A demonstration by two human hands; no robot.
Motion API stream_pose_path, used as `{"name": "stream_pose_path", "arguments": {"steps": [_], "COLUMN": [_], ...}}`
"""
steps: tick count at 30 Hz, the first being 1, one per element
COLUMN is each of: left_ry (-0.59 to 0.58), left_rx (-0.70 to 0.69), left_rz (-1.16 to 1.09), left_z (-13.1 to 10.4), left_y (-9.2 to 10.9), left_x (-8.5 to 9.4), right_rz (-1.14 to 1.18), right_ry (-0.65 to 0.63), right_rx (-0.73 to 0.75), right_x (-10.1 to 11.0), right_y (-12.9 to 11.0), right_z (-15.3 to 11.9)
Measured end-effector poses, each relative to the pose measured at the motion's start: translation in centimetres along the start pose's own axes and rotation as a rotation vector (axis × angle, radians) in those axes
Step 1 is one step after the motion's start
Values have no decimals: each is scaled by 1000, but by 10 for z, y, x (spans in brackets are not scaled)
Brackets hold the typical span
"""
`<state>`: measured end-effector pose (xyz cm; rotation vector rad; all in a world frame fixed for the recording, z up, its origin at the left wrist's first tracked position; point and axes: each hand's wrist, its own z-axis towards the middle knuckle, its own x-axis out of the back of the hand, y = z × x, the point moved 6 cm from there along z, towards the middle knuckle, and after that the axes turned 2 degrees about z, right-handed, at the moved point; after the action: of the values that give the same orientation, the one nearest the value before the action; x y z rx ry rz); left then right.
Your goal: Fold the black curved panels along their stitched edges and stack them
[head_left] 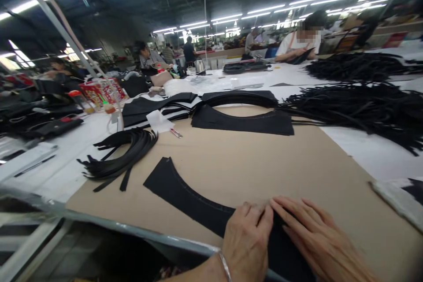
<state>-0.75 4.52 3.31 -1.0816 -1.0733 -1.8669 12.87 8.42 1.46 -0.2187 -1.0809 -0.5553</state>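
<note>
A curved black fabric piece (pixel 194 202) lies on the brown board at the table's near edge, with a faint line along its inner curve. My left hand (pixel 246 233), a bracelet at its wrist, has its fingers bent and closed on the piece's upper edge. Beside it, my right hand (pixel 313 233) rests with fingers stretched out over the same piece, fingertips at that edge. Both hands hide part of the fabric between them. Farther back lies another curved black piece (pixel 241 123), in front of a stack of similar curved pieces (pixel 241 96).
A bundle of curved black strips (pixel 132 154) lies on the left of the brown board (pixel 264 163). Small red-handled snips (pixel 176 133) sit near a white scrap (pixel 159 121). Heaps of black strips (pixel 357 110) spread at right. A co-worker (pixel 299 44) sits across the table.
</note>
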Motion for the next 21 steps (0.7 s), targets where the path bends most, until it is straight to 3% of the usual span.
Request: {"name": "stream_pose_path", "arguments": {"steps": [7,11,17,21], "left_ry": [88,118,66,55], "left_rx": [72,25,79,91], "left_rz": [196,262,177,143], "left_z": [-50,-59,-56,-56], "left_y": [-49,-52,-56,-62], "left_x": [27,25,29,34], "right_rz": [-49,-21,82,109], "right_ry": [-38,-111,-194,-211], "right_rx": [37,27,-140,-118], "right_x": [-7,-3,5,13], "right_y": [-1,-1,6,-9], "right_z": [-5,-3,8,25]}}
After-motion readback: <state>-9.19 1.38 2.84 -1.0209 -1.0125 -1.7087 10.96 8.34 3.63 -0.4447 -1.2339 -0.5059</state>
